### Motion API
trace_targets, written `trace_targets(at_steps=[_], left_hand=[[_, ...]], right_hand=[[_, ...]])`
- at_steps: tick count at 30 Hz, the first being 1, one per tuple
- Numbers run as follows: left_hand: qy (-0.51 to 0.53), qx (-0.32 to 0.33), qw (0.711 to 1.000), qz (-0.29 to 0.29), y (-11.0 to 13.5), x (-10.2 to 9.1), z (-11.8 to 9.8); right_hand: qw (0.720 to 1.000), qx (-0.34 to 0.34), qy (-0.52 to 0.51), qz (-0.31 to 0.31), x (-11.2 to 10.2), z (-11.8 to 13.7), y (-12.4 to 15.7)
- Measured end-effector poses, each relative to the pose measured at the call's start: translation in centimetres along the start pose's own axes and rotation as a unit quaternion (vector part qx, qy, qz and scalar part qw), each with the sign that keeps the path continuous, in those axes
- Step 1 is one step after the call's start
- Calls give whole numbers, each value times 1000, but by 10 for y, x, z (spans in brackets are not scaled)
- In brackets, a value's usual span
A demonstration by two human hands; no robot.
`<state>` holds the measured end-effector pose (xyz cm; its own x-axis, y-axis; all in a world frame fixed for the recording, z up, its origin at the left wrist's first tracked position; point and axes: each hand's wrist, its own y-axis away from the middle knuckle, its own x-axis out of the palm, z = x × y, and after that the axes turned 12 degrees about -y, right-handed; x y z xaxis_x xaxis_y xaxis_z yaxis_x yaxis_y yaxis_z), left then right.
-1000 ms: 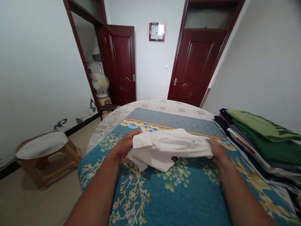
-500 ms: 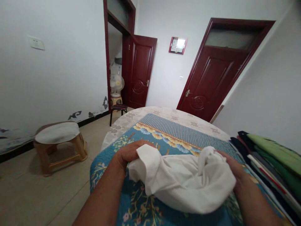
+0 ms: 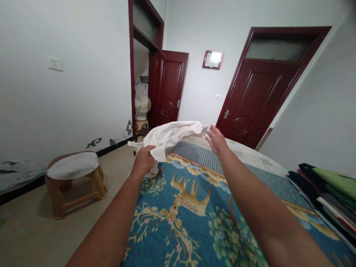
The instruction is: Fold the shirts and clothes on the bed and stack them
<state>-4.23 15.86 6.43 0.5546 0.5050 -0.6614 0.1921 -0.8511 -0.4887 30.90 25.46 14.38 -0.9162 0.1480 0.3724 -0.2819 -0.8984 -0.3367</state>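
A white cloth (image 3: 175, 134), bunched and partly spread, hangs in the air over the far left part of the table. My left hand (image 3: 144, 160) is closed on its near left edge, and some of the fabric droops below the fingers. At the cloth's right end is my right hand (image 3: 217, 140), its fingers stretched out and apart; whether the fingertips touch the fabric I cannot make out. Beneath both arms lies a blue quilted mat (image 3: 178, 207) with a deer, flowers and a striped border. Whether the cloth is a garment cannot be seen.
Folded clothes (image 3: 330, 185) are stacked at the table's right side. The mat lies over a pale patterned tablecloth (image 3: 250, 154). On the floor to the left stands a brown plastic stool (image 3: 75, 178). A fan (image 3: 142, 105) shows through the open doorway.
Both hands have moved forward, carrying the cloth from the near side to the far left. The right hand's fingers have opened out, and the deer print is now uncovered.
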Motion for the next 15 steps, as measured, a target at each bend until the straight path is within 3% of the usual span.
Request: trace_targets(at_steps=[3,5,7,11,15], left_hand=[[-86,-2,994,63,23,27,10],[-103,11,991,84,38,38,10],[-125,22,987,100,47,41,8],[-173,6,977,121,47,30,-2],[-208,-21,966,155,45,15,-1]], right_hand=[[971,34,226,70,-32,-68,63],[929,-13,349,122,-56,-104,106],[883,-63,436,163,-74,-125,140],[816,-110,514,241,-90,-123,175],[793,-114,543,252,-104,-97,193]])
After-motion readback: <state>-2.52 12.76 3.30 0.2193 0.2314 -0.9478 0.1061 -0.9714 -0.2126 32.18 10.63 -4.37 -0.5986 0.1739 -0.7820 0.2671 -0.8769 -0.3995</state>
